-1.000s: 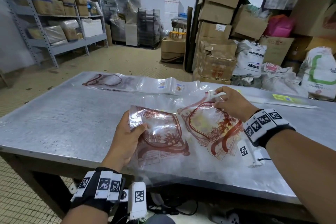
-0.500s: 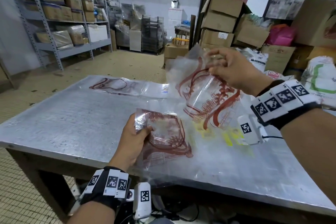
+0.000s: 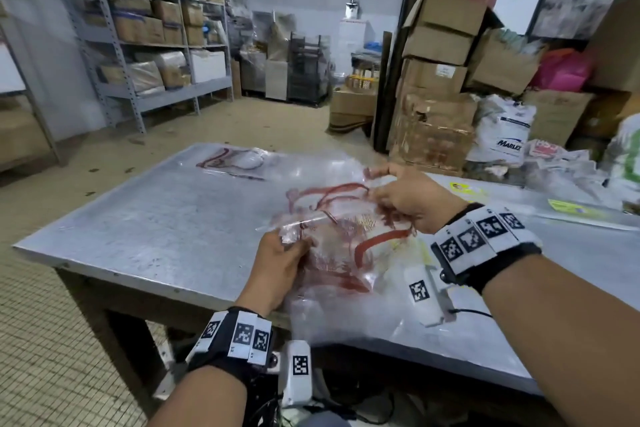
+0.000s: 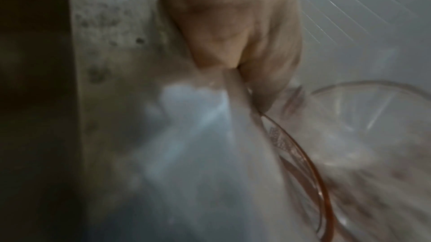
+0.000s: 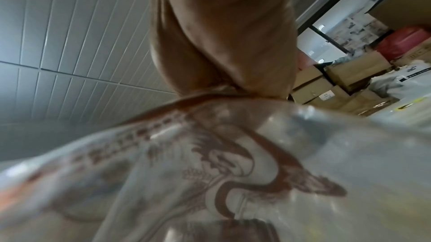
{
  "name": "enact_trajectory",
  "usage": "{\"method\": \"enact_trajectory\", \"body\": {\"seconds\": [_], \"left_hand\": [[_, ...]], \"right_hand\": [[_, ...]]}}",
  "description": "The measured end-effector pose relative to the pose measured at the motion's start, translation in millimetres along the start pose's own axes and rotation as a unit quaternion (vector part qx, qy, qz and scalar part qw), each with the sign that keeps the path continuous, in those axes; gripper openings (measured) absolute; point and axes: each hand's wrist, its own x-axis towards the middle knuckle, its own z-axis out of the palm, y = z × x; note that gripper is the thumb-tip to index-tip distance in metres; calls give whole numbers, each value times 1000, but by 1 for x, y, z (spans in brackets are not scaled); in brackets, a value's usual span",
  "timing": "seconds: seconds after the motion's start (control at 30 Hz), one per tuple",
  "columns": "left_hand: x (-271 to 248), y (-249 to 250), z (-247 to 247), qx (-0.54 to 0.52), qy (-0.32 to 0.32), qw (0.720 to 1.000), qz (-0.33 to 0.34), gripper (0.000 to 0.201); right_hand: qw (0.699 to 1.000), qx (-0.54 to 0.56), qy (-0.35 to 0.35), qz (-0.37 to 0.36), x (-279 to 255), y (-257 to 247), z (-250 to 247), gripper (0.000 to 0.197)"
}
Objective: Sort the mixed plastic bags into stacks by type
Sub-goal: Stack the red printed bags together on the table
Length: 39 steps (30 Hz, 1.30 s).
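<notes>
My left hand (image 3: 289, 255) grips the edge of a clear plastic bag with a red print (image 3: 332, 274) at the near middle of the metal table (image 3: 156, 218). In the left wrist view the thumb and fingers (image 4: 233, 43) pinch that bag (image 4: 291, 153). My right hand (image 3: 405, 194) pinches the top edge of a second red-printed clear bag (image 3: 339, 198) and holds it just above the first one. In the right wrist view this bag (image 5: 221, 163) hangs below the fingers (image 5: 221, 43). Another red-printed bag (image 3: 235, 161) lies flat at the table's far left.
Clear bags with yellow print (image 3: 405, 253) lie under and right of my hands. Yellow-labelled bags (image 3: 571, 208) lie at the far right. Cardboard boxes (image 3: 440, 80) and sacks (image 3: 505, 139) stand behind the table, with metal shelving (image 3: 156, 45) at the left.
My right hand lifted the second red-printed bag off the pile, raised it, and has now brought it down over the bag in my left hand. The left hand kept its grip.
</notes>
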Motion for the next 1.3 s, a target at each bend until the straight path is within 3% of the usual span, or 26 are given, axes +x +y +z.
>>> {"method": "enact_trajectory", "body": {"seconds": [0.17, 0.43, 0.67, 0.77, 0.83, 1.0, 1.1, 1.3], "left_hand": [[5, 0, 1, -37, -14, 999, 0, 41], [4, 2, 0, -33, -27, 999, 10, 38], [2, 6, 3, -14, -19, 999, 27, 39], [2, 3, 3, 4, -6, 1000, 10, 54], [-2, 4, 4, -43, -8, 999, -17, 58], [-3, 4, 3, -72, -23, 997, 13, 21], [-7, 2, 2, -65, -1, 998, 1, 29], [-13, 21, 7, -3, -17, 998, 55, 18]], "right_hand": [[999, -26, -4, 20, 1, 3, -9, 27], [998, -40, -17, 48, -1, 1, -25, 27], [996, -68, -8, 60, -10, 39, -7, 30], [991, -128, -9, 43, -16, 45, -5, 19], [994, -98, -16, 42, -17, 42, -8, 18], [997, 41, -57, 43, -25, 14, -21, 3], [989, 124, -72, 29, -32, -1, -20, 9], [997, 69, -23, 24, -31, 29, 2, 24]]}}
